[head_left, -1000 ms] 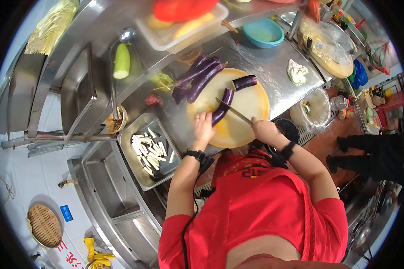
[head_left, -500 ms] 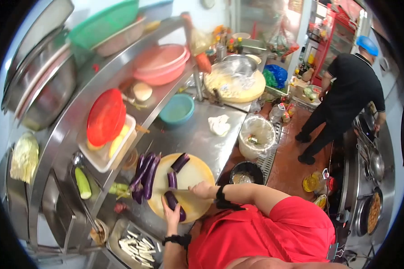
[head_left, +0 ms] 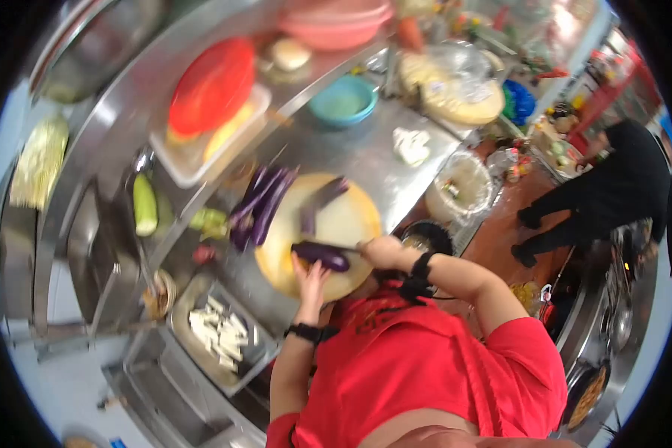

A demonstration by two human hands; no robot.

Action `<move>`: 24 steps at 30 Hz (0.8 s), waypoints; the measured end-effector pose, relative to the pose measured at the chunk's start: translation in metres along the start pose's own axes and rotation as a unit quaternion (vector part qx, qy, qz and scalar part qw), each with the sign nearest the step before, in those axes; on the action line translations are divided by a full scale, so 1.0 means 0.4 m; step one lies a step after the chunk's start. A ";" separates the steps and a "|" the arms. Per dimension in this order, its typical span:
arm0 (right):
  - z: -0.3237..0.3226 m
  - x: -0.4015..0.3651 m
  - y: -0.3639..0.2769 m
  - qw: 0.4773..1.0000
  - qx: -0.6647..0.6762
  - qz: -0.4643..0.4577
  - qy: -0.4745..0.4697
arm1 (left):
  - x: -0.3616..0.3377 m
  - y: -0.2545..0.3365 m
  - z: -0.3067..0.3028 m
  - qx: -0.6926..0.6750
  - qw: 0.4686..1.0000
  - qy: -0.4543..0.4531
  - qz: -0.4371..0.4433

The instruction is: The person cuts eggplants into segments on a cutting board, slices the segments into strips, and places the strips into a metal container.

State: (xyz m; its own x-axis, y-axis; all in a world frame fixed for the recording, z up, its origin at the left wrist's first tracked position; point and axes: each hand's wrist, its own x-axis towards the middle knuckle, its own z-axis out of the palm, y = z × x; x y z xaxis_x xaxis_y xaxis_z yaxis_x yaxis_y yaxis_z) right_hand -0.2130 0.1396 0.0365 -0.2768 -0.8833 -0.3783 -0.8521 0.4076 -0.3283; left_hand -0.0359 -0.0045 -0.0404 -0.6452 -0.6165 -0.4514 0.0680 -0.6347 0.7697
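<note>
My left hand (head_left: 311, 282) grips a dark purple eggplant piece (head_left: 328, 258) near the front of a round yellowish cutting board (head_left: 357, 215). My right hand (head_left: 383, 252) is closed around a knife, its blade (head_left: 351, 247) blurred along the far side of that piece. Farther back on the board are two cut pieces, one long eggplant piece (head_left: 328, 193) and one short eggplant piece (head_left: 308, 219). Several whole eggplants (head_left: 270, 203) lie together at the board's left edge.
A metal tray (head_left: 255, 357) with white strips stands at front left. Behind the board are a teal basin (head_left: 343, 101) and a white crumpled cloth (head_left: 411, 145). A lined bin (head_left: 459, 187) stands right of the counter. A person in black (head_left: 612, 179) works at far right.
The view has shifted, so the counter appears higher and farther right. The held eggplant piece has turned from upright to nearly crosswise, and the knife has moved with it.
</note>
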 end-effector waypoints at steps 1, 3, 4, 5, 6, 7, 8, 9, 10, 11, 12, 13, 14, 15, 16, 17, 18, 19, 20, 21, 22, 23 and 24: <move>0.004 -0.005 -0.003 1.000 -0.007 -0.014 0.012 | -0.023 0.009 0.033 0.015 0.999 0.027 0.027; 0.018 -0.011 -0.005 0.998 -0.010 -0.045 0.051 | -0.044 0.019 0.063 0.179 0.975 0.074 0.107; 0.021 -0.013 -0.005 0.997 0.002 -0.050 0.057 | -0.023 -0.008 0.038 0.331 0.899 0.083 0.274; 0.019 -0.012 -0.004 0.996 0.010 -0.053 0.066 | -0.050 0.000 0.055 0.464 0.803 0.196 0.319; 0.017 -0.010 -0.004 0.997 0.016 -0.050 0.065 | -0.058 0.020 0.045 0.510 0.766 0.169 0.354; 0.015 -0.008 -0.005 0.996 0.016 -0.058 0.061 | -0.062 0.037 0.031 0.553 0.725 0.138 0.386; 0.014 -0.010 -0.005 0.996 0.020 -0.055 0.064 | -0.066 0.046 0.015 0.596 0.691 0.096 0.398; 0.013 -0.014 -0.009 0.996 0.024 -0.052 0.065 | -0.072 0.055 0.009 0.604 0.679 0.067 0.412; 0.006 -0.019 -0.014 0.996 0.036 -0.051 0.064 | -0.069 0.055 -0.004 0.621 0.656 0.055 0.426; 0.003 -0.019 -0.016 0.996 0.038 -0.053 0.061 | -0.063 0.055 -0.018 0.636 0.632 0.042 0.442; 0.001 -0.020 -0.016 0.995 0.041 -0.059 0.062 | -0.066 0.055 -0.030 0.637 0.633 0.043 0.438; -0.002 -0.022 -0.017 0.995 0.042 -0.066 0.065 | -0.068 0.055 -0.041 0.635 0.632 0.037 0.443; -0.005 -0.024 -0.022 0.995 0.040 -0.060 0.063 | -0.071 0.054 -0.050 0.633 0.631 0.031 0.448; -0.008 -0.026 -0.026 0.995 0.040 -0.061 0.061 | -0.076 0.055 -0.055 0.634 0.631 0.032 0.446; -0.010 -0.029 -0.029 0.995 0.046 -0.056 0.067 | -0.080 0.054 -0.058 0.640 0.625 0.034 0.446; -0.013 -0.034 -0.032 0.995 0.051 -0.050 0.072 | -0.084 0.052 -0.062 0.646 0.618 0.035 0.446; -0.020 -0.041 -0.036 0.995 0.052 -0.050 0.070 | -0.085 0.049 -0.065 0.647 0.620 0.035 0.444; -0.028 -0.049 -0.041 0.994 0.058 -0.050 0.080 | -0.084 0.046 -0.068 0.646 0.614 0.040 0.452; -0.036 -0.058 -0.045 0.993 0.064 -0.049 0.090 | -0.081 0.042 -0.070 0.644 0.609 0.045 0.461; -0.043 -0.065 -0.046 0.993 0.064 -0.048 0.087 | -0.076 0.039 -0.072 0.645 0.610 0.044 0.459; -0.051 -0.069 -0.047 0.993 0.065 -0.055 0.079 | -0.069 0.037 -0.075 0.647 0.605 0.038 0.462; -0.057 -0.076 -0.051 0.994 0.066 -0.061 0.070 | -0.066 0.033 -0.080 0.651 0.599 0.032 0.465; -0.066 -0.082 -0.058 0.994 0.064 -0.061 0.061 | -0.063 0.028 -0.083 0.652 0.601 0.033 0.461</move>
State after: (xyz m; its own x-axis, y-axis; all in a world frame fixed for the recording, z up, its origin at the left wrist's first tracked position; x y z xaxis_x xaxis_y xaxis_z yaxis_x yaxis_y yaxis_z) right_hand -0.1959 0.1531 0.0792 -0.2331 -0.9465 -0.2231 -0.8211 0.3145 -0.4764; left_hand 0.0064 -0.0114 -0.0354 -0.7567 -0.4701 0.4543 -0.3082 0.8694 0.3863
